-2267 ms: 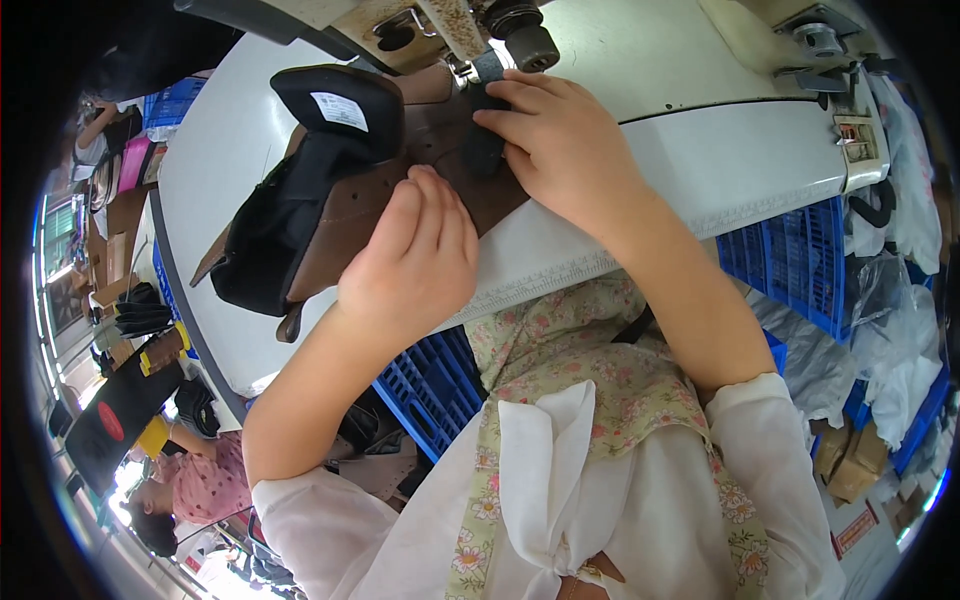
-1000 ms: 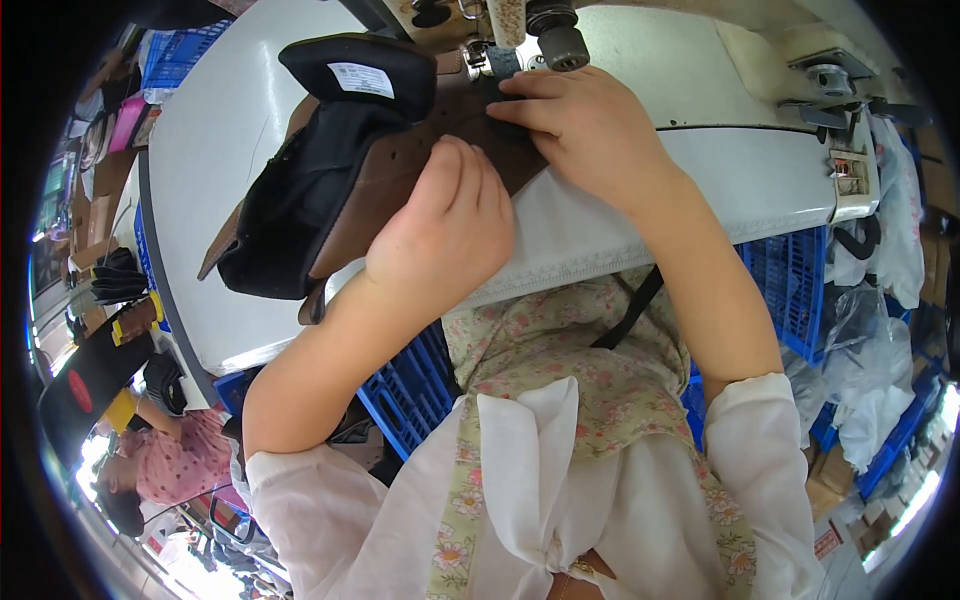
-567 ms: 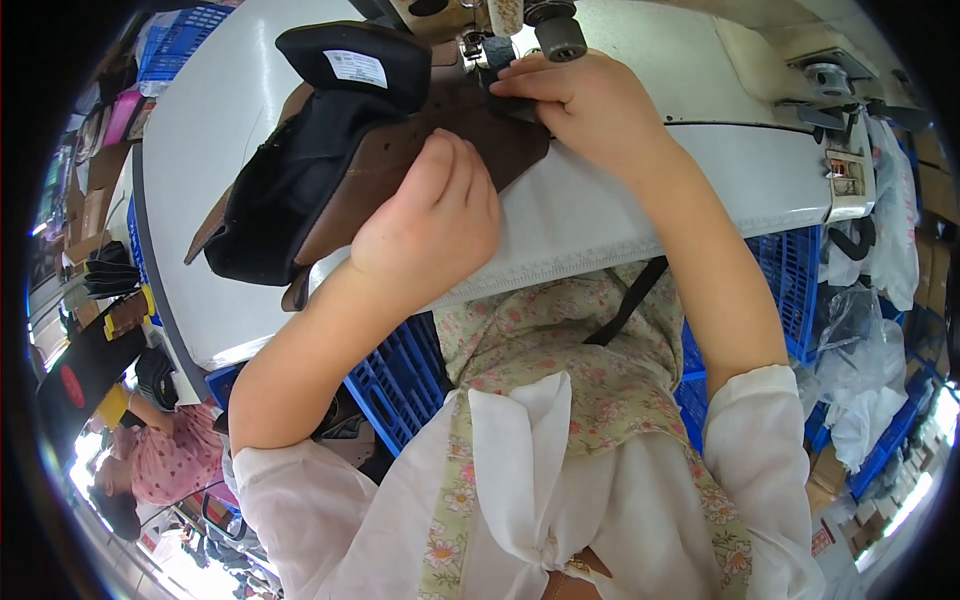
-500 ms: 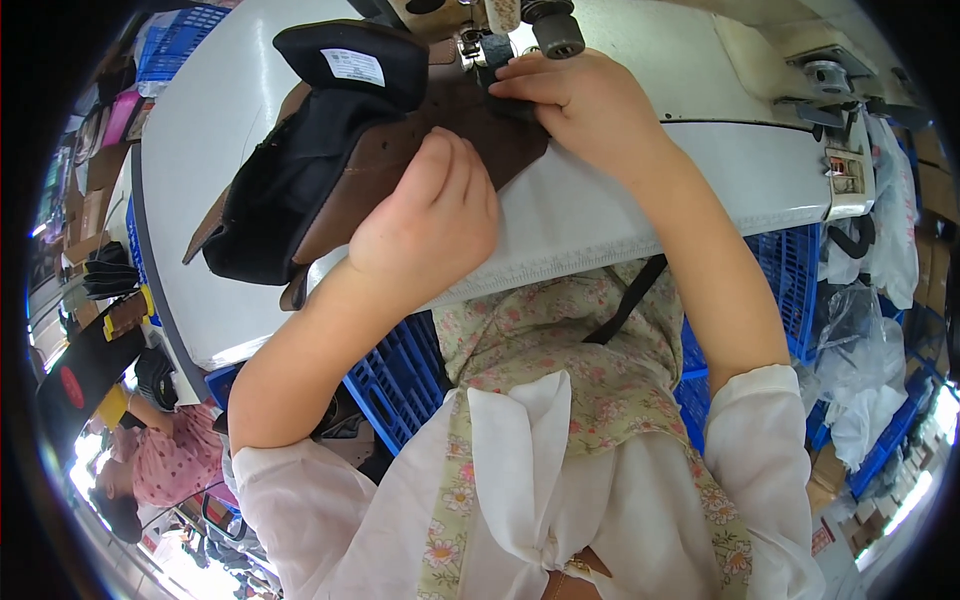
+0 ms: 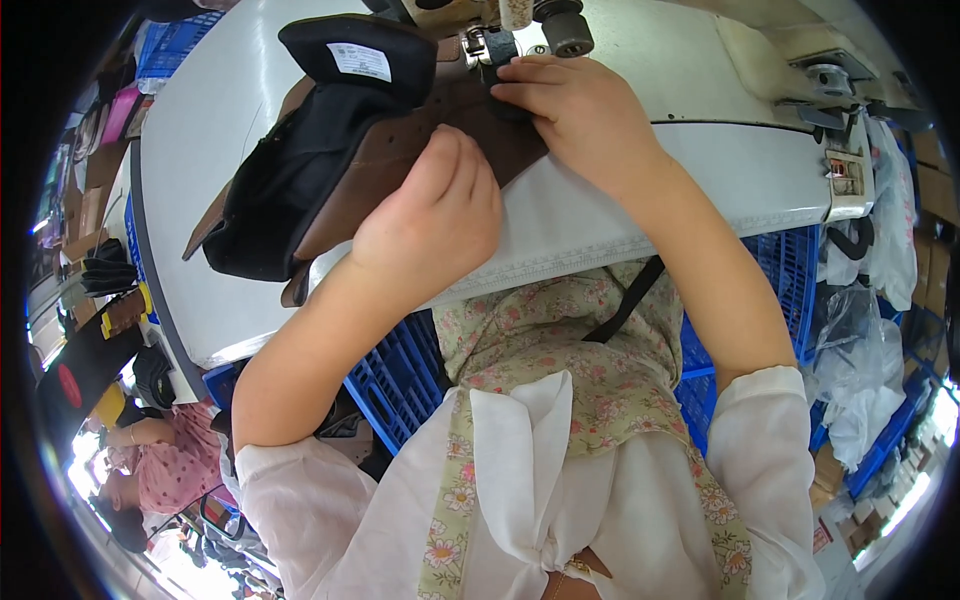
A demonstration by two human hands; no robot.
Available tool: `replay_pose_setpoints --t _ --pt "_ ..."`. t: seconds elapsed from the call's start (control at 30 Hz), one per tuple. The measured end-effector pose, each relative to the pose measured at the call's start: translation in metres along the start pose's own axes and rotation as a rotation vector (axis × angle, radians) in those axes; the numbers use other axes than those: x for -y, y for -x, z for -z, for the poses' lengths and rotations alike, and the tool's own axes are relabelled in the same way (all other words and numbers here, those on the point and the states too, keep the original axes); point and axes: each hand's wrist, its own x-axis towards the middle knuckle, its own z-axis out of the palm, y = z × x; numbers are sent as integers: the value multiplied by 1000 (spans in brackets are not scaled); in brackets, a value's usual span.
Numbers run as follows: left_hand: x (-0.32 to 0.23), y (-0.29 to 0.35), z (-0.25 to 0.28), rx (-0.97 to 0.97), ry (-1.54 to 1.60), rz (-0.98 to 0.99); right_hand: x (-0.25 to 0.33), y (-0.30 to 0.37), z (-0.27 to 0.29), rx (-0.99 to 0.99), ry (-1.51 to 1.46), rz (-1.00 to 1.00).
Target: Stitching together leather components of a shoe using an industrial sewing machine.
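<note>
A brown shoe upper (image 5: 345, 205) with a black lining lies on the sewing machine's white table. Its black padded tongue (image 5: 405, 60) stands up at the far side and carries a white label (image 5: 360, 62). My left hand (image 5: 430, 205) is closed on the near edge of the upper, fingertips bent over the brown material. Close to the presser foot (image 5: 475, 48), my right hand (image 5: 590, 115) pinches a dark part of the same upper, with thumb and fingers together. The stitching spot itself is partly hidden by the foot and the fingers.
The sewing machine head (image 5: 440, 12) with its dark round knob (image 5: 566, 30) overhangs the work. Blue plastic crates (image 5: 395, 375) stand below the table edge. Clear plastic bags (image 5: 860, 350) hang at the right. Another person in pink (image 5: 175, 465) sits at the lower left.
The upper and both my hands have shifted very slightly, the tongue a little to the right. My grip on the upper looks the same. The other person's arm has moved.
</note>
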Motion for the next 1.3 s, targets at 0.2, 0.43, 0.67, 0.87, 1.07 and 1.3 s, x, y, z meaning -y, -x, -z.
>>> replay_pose_setpoints --t 0.2,0.43,0.67,0.87,1.07,1.3 --pt "1 -5 6 150 -18 14 0 -5 -2 3 -53 -78" --pt "2 -6 1 138 -36 34 2 -10 -1 3 -32 -63" --pt "0 -5 0 158 -41 57 0 -13 12 121 -49 -73" --pt "1 -4 -7 43 -15 14 4 -17 4 55 -114 -320" --pt "2 -5 2 173 -56 19 7 -9 -5 -39 -35 -265" --pt "2 -1 1 163 -70 -8 8 -18 1 24 -169 -470"
